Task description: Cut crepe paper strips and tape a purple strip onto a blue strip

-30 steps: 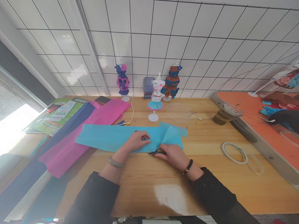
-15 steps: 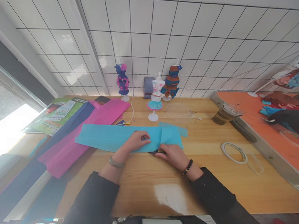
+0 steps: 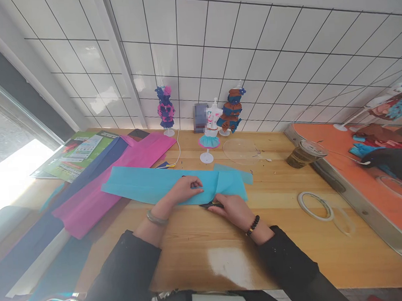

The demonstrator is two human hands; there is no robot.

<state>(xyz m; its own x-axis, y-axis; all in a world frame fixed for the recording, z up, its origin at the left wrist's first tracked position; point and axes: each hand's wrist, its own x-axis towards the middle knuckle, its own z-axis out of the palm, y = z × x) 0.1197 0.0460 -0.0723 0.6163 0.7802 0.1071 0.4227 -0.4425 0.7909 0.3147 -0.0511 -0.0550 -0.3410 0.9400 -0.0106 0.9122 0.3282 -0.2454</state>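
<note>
Black scissors [image 3: 209, 205] gripped by right hand [image 3: 233, 209].

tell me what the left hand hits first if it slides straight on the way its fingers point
Probably the folded-over flap of the blue paper; the left hand points rightward along the sheet.
</note>
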